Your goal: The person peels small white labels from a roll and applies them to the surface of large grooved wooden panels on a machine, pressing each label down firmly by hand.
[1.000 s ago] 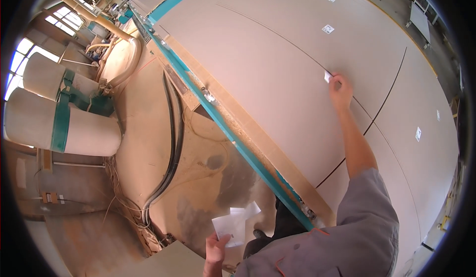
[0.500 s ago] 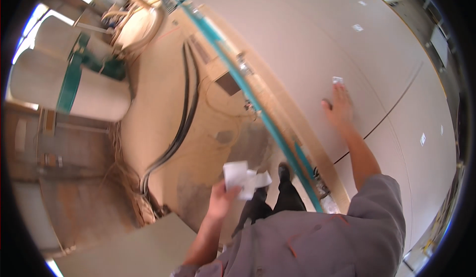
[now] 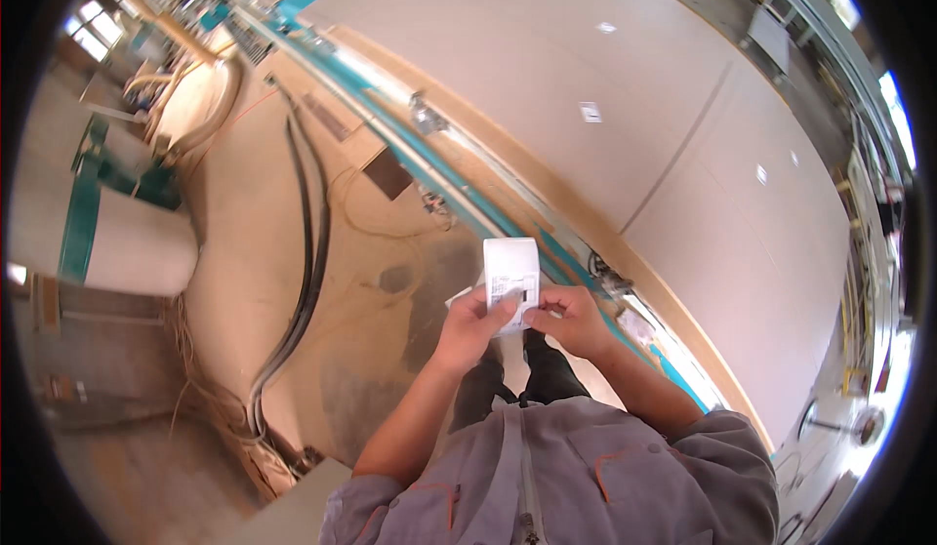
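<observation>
In front of my body I hold a strip of white printed labels (image 3: 510, 258), its upper end standing up and another piece poking out to the left behind my fingers. My left hand (image 3: 465, 331) is closed on it, thumb across the printed face. My right hand (image 3: 578, 324) pinches the strip's right edge between thumb and bent fingers; whether a single label has come loose there cannot be made out. Beyond my hands, to the right, lies a large pale board (image 3: 468, 67). A white label (image 3: 590, 112) sits on its surface, with several others spread over it.
A teal machine rail (image 3: 468, 203) with metal clamps (image 3: 427, 116) runs along the board's near edge. Black hoses (image 3: 310, 252) cross the dusty floor at left, near a pale dust bag (image 3: 146, 242) with a green band. A dark seam (image 3: 678, 150) divides the board.
My right hand has left the label on the board and come back to the strip. My left hand has brought the labels up and right, and the view has turned.
</observation>
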{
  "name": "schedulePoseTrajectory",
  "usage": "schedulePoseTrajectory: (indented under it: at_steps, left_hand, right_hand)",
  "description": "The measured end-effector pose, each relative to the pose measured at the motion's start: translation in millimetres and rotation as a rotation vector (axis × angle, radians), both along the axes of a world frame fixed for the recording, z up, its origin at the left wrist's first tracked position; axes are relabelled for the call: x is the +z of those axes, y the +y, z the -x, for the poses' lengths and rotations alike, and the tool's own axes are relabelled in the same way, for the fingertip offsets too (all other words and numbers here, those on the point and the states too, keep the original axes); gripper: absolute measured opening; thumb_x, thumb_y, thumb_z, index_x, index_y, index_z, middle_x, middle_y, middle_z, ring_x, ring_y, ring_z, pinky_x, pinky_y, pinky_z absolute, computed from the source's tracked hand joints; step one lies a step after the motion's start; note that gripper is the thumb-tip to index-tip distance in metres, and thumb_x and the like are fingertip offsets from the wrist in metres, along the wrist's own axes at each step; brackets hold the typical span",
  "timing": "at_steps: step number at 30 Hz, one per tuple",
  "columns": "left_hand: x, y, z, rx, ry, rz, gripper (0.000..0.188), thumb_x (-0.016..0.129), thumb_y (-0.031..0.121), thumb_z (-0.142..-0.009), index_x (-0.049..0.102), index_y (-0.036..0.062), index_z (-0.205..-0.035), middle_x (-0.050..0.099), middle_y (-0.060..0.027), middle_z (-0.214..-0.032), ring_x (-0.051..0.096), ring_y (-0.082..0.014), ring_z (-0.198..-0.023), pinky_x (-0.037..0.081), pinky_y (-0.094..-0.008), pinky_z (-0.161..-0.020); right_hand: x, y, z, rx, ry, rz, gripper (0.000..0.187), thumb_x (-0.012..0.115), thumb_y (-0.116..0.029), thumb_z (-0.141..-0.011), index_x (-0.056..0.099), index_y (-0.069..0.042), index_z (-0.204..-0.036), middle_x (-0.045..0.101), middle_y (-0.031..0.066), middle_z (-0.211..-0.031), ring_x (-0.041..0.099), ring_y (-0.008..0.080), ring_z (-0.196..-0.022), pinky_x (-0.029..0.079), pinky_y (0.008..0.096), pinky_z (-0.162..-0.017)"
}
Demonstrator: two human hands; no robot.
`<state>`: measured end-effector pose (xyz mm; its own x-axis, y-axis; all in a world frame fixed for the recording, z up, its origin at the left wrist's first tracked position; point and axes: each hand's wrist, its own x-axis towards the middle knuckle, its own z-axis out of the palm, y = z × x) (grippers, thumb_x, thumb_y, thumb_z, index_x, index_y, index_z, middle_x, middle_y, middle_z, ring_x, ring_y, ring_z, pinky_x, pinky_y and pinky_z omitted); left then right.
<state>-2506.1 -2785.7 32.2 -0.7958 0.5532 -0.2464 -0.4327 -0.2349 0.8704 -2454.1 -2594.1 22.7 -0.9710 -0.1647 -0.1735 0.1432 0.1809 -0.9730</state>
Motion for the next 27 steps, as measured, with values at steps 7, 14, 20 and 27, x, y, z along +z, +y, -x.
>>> schedulePoseTrajectory:
  at_steps: [7, 14, 20, 27]
  left_hand:
    - [13, 56, -47, -0.266, 0.167, 0.038, 0.019, 0.062, 0.005, -0.093, 0.067, 0.0003, -0.111, 0.069, -0.0009, -0.097, 0.061, -0.0065, -0.084, 0.051, -0.0237, -0.076]
    - [14, 128, -105, -0.472, 0.13, 0.05, 0.013, 0.063, 0.012, -0.093, 0.067, 0.0039, -0.103, 0.059, 0.0068, -0.079, 0.049, -0.0019, -0.068, 0.039, -0.0209, -0.059]
    - [4, 208, -195, -0.535, 0.159, 0.286, 0.019, 0.064, 0.009, -0.09, 0.068, 0.0012, -0.107, 0.066, 0.0012, -0.086, 0.059, -0.0077, -0.076, 0.049, -0.0266, -0.068]
    - [-11, 277, -302, -0.611, 0.259, 0.574, 0.031, 0.065, 0.016, -0.083, 0.067, -0.0041, -0.106, 0.07, -0.009, -0.091, 0.065, -0.0154, -0.084, 0.053, -0.0324, -0.076]
  right_hand:
    - [59, 40, -77, -0.622, 0.261, -0.137, 0.035, 0.075, -0.007, -0.075, 0.063, -0.003, -0.108, 0.065, 0.0097, -0.099, 0.062, 0.0209, -0.091, 0.049, 0.034, -0.081]
    - [64, 108, -153, -0.403, 0.522, -0.358, 0.03, 0.075, -0.005, -0.074, 0.072, -0.007, -0.103, 0.068, 0.0144, -0.106, 0.061, 0.0315, -0.103, 0.049, 0.0386, -0.089]
    - [10, 198, -250, -0.514, 0.299, 0.042, 0.014, 0.069, 0.0, -0.082, 0.073, -0.002, -0.096, 0.071, 0.0084, -0.093, 0.065, 0.0171, -0.088, 0.05, 0.0306, -0.08]
    - [-80, 347, -296, -0.921, 0.096, 0.52, 0.013, 0.068, -0.014, -0.086, 0.068, -0.001, -0.088, 0.07, 0.0056, -0.091, 0.062, 0.0137, -0.082, 0.05, 0.0295, -0.075]
